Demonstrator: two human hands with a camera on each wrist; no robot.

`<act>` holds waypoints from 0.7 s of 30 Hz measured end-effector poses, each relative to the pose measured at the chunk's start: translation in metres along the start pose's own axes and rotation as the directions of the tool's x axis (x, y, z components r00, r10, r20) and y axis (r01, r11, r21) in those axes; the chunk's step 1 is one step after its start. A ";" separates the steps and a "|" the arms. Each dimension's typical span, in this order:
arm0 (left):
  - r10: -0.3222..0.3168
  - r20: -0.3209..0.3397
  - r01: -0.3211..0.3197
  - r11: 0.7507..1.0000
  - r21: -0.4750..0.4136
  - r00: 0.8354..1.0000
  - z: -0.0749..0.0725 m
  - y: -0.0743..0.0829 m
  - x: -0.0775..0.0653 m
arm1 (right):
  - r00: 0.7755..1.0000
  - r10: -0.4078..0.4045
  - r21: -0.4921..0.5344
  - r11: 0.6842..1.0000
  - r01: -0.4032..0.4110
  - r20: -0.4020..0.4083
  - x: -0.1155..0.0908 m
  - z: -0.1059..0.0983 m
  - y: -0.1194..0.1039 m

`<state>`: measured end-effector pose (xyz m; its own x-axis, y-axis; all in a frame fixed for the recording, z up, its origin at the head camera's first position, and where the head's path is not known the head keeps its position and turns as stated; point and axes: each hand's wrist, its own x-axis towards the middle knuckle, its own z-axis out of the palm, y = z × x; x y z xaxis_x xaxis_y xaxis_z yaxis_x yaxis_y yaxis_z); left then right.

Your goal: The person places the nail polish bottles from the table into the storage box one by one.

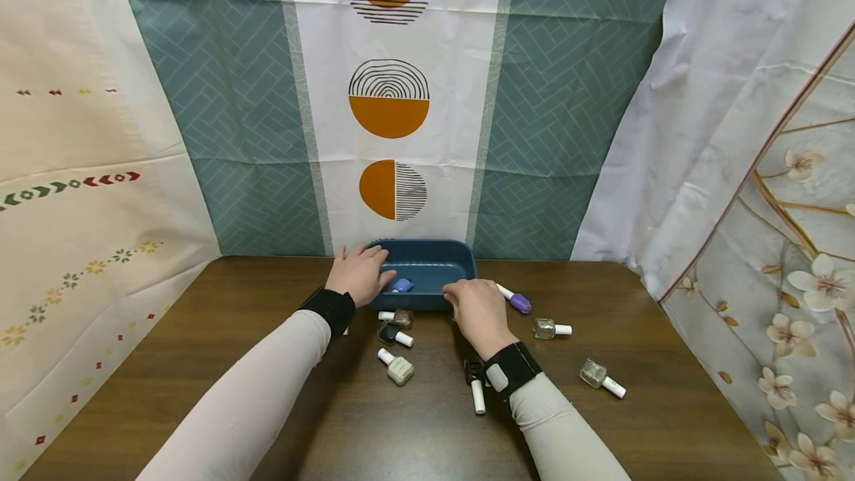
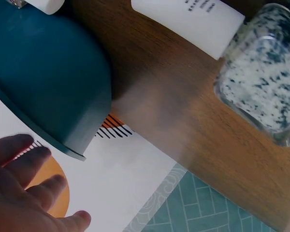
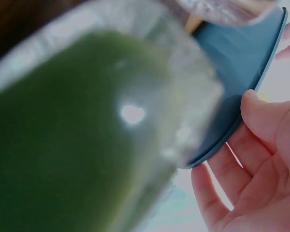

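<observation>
The tray [image 1: 414,301] sits upright at the far edge of the counter [image 1: 254,288], below the hanging cloth [image 1: 554,95]. One blue bottle [image 1: 401,285] lies inside, toward the left end; its low position against the wall leaves most of the tray floor bare.

The hands are apart, one at each end of the tray. The left hand [image 1: 357,275] extends over the left end, fingers straight and spread, clamped on nothing; whether a fingertip touches the rim cannot be told. The right hand [image 3: 261,150] pinches the rim at the near right corner, thumb on one face and fingers on the other. This two-sided placement probably serves to steady or align the tray, since a rim offers a thin, easy hold.

The remaining bottles lie on their sides, spread so that each can likely be picked singly. In front of the tray are a brown bottle [image 1: 404,319], a black bottle [image 1: 387,332] just beside it, and a cream bottle [image 1: 400,370] nearer the person. A dark red bottle [image 1: 473,370] lies by the right wrist. To the right are a purple bottle [image 1: 520,303] and two glitter bottles [image 1: 544,328]. A speckled bottle [image 2: 261,77] lies near the tray's left end. A green bottle [image 3: 77,135] fills the right wrist view, blurred.
</observation>
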<state>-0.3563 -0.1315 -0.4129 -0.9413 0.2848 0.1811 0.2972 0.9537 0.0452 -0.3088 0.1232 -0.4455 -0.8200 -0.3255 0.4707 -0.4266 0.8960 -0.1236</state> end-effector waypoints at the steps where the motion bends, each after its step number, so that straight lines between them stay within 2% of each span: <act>1: -0.005 0.000 0.005 1.000 -0.005 1.000 0.000 0.000 -0.001 | 1.000 0.003 0.002 1.000 -0.003 0.003 0.000 0.000 0.000; 11: 0.002 -0.031 -0.002 1.000 -0.018 1.000 -0.008 0.000 -0.017 | 1.000 0.014 -0.003 1.000 -0.014 0.027 0.000 -0.001 -0.001; 21: 0.043 -0.088 -0.045 0.999 -0.023 0.995 -0.007 -0.013 -0.037 | 1.000 0.007 0.002 1.000 -0.007 0.020 -0.001 -0.003 -0.001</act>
<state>-0.3242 -0.1548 -0.4129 -0.9101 0.3159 0.2681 0.3429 0.9375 0.0591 -0.3068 0.1230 -0.4433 -0.8306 -0.3251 0.4521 -0.4216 0.8975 -0.1291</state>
